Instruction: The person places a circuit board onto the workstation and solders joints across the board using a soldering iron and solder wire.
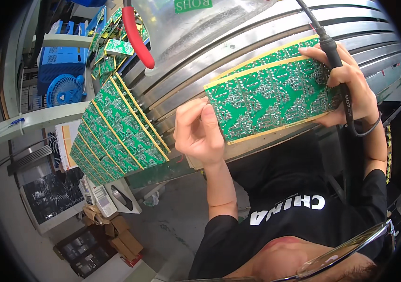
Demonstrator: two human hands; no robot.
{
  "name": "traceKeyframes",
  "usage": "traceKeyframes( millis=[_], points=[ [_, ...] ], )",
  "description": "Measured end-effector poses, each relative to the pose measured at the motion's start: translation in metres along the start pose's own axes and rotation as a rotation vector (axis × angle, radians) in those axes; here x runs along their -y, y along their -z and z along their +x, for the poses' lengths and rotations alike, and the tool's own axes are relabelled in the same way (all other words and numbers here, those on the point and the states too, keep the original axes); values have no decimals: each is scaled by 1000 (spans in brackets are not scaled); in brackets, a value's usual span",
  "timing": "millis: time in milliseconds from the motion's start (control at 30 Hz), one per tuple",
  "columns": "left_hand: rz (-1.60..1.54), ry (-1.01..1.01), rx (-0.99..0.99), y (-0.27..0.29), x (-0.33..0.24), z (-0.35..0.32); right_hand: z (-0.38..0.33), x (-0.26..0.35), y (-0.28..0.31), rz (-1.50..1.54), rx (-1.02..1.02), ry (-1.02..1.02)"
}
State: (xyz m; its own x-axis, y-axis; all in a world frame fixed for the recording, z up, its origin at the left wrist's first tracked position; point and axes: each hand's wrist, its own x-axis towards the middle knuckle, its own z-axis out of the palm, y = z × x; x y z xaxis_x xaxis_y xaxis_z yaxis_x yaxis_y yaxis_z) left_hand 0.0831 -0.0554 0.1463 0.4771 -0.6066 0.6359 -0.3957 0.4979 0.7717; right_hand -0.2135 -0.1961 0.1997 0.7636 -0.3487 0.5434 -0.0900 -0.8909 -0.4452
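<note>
My right hand (355, 89) grips the right end of a green circuit board panel (266, 101) with yellow edge strips. A black corded tool handle (333, 54) lies across the same hand, between its fingers; its working tip cannot be made out. My left hand (200, 131) is closed in a pinch close against the panel's left edge; whatever is between thumb and finger is hidden. Behind the held panel, a second green panel (257, 60) shows along its upper edge. To the left, several similar panels stand in a slanted row (120, 127).
Metal slats (177, 70) run behind the panels. A red-handled tool (134, 35) hangs by a clear plastic bag (196, 28). Loose small boards (116, 47) pile up at the far left, near a blue fan (64, 89). Cardboard boxes (123, 239) stand low at left.
</note>
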Motion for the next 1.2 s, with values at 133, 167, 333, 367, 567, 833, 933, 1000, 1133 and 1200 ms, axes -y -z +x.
traceKeyframes(
  millis=[133, 167, 333, 367, 567, 833, 933, 1000, 1133, 1200],
  points=[
    [-11, 33, 5, 0, -1, 1, 1, -3, -1, -27, 30, -5],
    [-11, 37, 4, 0, 0, 1, 1, -4, -2, -8, 27, 3],
    [13, 51, -7, -3, 0, 2, 1, -6, -9, -22, 2, -15],
    [18, 60, -4, -2, 0, 1, 2, -7, -9, -1, 3, -16],
    [73, 95, 6, -1, -1, 1, 3, -5, -8, 16, 26, -63],
    [119, 102, 21, -3, -1, 3, 6, -5, -5, 32, 34, -70],
    [68, 146, -18, -4, -3, 1, 6, 0, -7, 15, 19, -102],
    [43, 185, -45, -5, -3, 1, 6, 1, -9, 4, 15, -114],
    [9, 175, -39, -6, -3, 2, 5, 0, -10, 27, 13, -116],
    [-17, 197, -49, -6, -4, 3, 5, -1, -9, 31, 22, -111]
  ],
)
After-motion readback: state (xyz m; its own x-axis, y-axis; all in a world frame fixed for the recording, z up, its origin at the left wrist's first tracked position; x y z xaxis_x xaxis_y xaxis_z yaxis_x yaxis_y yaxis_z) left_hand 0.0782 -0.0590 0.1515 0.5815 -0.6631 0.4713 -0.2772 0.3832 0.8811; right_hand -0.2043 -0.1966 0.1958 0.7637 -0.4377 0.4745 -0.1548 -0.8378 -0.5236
